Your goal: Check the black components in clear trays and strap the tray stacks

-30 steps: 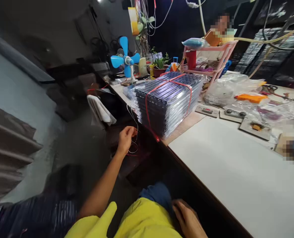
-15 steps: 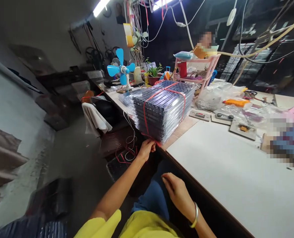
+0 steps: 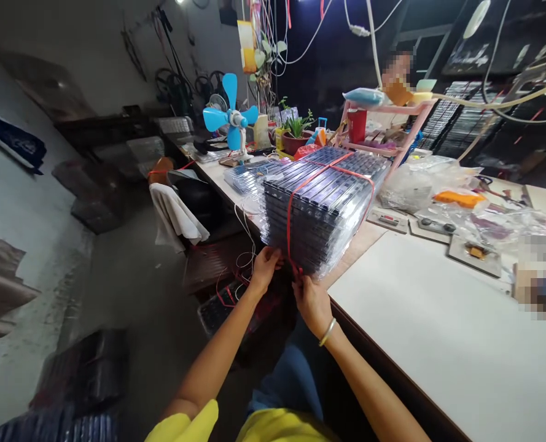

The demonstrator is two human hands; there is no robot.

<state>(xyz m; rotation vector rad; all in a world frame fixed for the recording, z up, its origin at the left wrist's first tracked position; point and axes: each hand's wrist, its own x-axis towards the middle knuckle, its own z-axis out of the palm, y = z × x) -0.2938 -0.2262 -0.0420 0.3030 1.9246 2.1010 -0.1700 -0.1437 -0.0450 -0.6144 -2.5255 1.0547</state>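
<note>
A tall bundle of stacked dark plastic trays in clear wrap (image 3: pixel 307 218) sits at the near corner of the workbench. Red strap (image 3: pixel 289 221) crosses its top and runs down the front face. At the bundle's lower front edge, my left hand (image 3: pixel 266 270) has its fingers curled together; what they grip is hidden. To its right, my right hand (image 3: pixel 313 299), with a bangle on the wrist, pinches the red strap low at the bundle's bottom corner.
On the bench stand a blue fan (image 3: pixel 230 116), a potted plant (image 3: pixel 295 138) and a pink rack (image 3: pixel 411 138). Small metal-like plates (image 3: pixel 474 255) and plastic bags (image 3: pixel 411 181) lie to the right. A chair with a white cloth (image 3: pixel 175 212) is at left. Another person sits behind the rack.
My right hand has risen from near my lap to the strap at the bundle's bottom corner. My left hand has shifted left along the lower edge, away from the strap. The view has turned slightly.
</note>
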